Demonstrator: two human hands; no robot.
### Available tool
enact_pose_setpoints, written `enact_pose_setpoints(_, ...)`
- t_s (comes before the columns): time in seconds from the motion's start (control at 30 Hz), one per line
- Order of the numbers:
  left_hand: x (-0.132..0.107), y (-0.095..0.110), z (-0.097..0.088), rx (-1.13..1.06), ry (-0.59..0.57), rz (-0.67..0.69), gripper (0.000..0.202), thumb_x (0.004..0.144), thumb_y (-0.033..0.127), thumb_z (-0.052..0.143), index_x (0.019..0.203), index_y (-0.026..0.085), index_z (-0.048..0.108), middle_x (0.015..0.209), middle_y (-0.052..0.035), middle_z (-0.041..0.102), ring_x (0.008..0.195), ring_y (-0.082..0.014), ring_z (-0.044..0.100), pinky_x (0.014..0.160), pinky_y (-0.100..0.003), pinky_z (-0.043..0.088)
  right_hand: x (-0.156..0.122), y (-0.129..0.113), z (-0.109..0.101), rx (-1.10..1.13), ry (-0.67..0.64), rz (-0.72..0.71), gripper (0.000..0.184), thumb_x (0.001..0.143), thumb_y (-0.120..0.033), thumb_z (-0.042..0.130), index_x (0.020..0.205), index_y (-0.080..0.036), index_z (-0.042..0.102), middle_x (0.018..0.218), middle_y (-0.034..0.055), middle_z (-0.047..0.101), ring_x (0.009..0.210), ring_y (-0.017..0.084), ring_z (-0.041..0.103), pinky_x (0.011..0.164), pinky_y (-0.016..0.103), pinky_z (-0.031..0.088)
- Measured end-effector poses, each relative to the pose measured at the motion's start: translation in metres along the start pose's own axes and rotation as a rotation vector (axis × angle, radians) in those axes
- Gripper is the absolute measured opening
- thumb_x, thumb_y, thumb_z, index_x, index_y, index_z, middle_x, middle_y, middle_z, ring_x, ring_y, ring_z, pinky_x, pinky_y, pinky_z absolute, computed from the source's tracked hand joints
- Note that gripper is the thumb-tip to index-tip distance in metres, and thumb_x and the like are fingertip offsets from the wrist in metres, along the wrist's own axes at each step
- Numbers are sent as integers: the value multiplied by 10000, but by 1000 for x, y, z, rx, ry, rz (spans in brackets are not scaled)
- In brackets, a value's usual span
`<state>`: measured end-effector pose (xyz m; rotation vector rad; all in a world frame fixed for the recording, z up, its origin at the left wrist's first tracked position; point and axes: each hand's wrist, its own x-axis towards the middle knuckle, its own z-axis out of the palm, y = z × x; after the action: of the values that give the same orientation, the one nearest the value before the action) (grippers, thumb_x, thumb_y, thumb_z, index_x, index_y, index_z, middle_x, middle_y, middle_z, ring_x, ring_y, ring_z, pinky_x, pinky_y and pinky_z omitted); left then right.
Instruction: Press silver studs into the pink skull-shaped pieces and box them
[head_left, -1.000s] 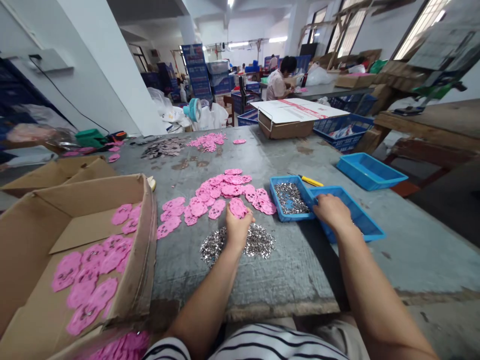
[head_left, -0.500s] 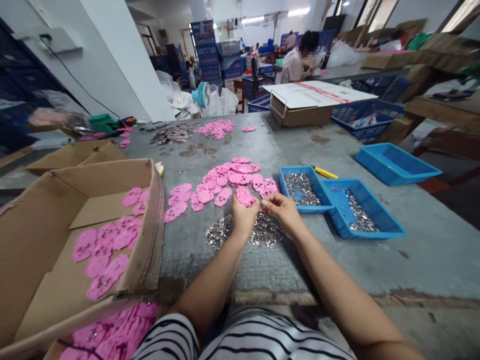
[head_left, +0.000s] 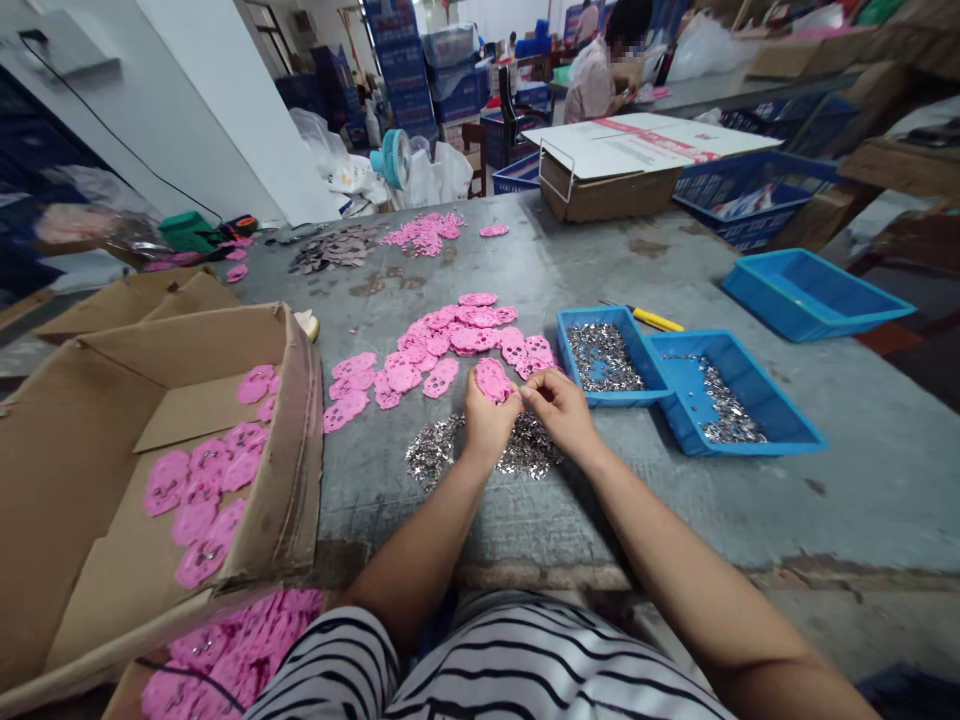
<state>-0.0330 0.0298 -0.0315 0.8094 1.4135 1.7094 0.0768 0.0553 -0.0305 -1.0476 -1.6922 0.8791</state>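
Observation:
My left hand (head_left: 489, 425) is closed on a flat pink skull-like patch (head_left: 493, 380), which has a scalloped edge and dark holes. The fingertips of my right hand (head_left: 559, 410) are pinched together at the patch's lower right side, against my left thumb; whatever is between them is too small to make out. Beneath both hands lies a heap of small shiny metal pieces (head_left: 435, 452), partly hidden by my left wrist. Just beyond, similar pink patches (head_left: 442, 335) are spread in an overlapping arc on the grey table (head_left: 675, 520).
Right of my hands stand two blue trays (head_left: 611, 397) (head_left: 750, 447) of metal pieces, a yellow-handled tool (head_left: 656, 320) and another blue tray (head_left: 817, 295). At left, a cardboard box (head_left: 300, 450) holds pink patches. Grey pieces (head_left: 334, 250) lie farther back. A co-worker (head_left: 592, 85) sits beyond.
The view has tilted down slightly, so the table appears higher. My right fingertips have come closer to the left hand, and the pink patch stays in my left hand.

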Motion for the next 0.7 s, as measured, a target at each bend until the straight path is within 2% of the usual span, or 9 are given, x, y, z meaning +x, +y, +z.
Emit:
enact_pose_setpoints(0.1, -3, 10, -2, -156, -188, -132, 415, 617, 245, 673, 981, 209, 479, 716, 1, 597, 518, -125, 558, 384, -183, 336, 1, 0, -6, 4, -8, -34, 145, 803, -254, 554, 664, -215, 539, 808, 34, 593, 826, 181, 548, 768, 318, 461)
enact_pose_setpoints(0.2, -4, 19, -5, -291, -317, -235, 340, 639, 318, 561, 946, 213, 460, 730, -26, 604, 535, -153, 590, 363, -180, 296, 2, -2, -15, 51, -50, -63, 147, 829, -265, 559, 694, -209, 553, 1022, 70, 576, 1014, 202, 545, 901, 367, 460)
enact_pose_setpoints(0.37, -4, 20, -6, -208, -372, -246, 278, 637, 336, 562, 873, 206, 492, 673, -14, 578, 531, -147, 596, 348, -168, 297, 3, -9, -26, -68, -187, -120, 134, 863, -250, 563, 738, -209, 589, 1260, 71, 548, 1245, 239, 454, 1090, 464, 326)
enact_pose_setpoints(0.5, -5, 17, -5, -116, -412, -238, 267, 691, 363, 605, 889, 206, 520, 605, 9, 554, 455, -122, 561, 316, -162, 285, 4, -8, -28, -143, -240, -165, 123, 867, -243, 569, 756, -212, 614, 1335, 63, 532, 1278, 252, 432, 1100, 492, 314)
enact_pose_setpoints(0.7, -5, 16, -9, -77, -530, -209, 351, 722, 445, 633, 927, 182, 525, 516, 46, 524, 353, -105, 515, 279, -170, 300, 6, -3, -32, -163, -282, -190, 133, 863, -261, 584, 742, -206, 598, 1323, 67, 547, 1272, 257, 442, 1098, 508, 316)
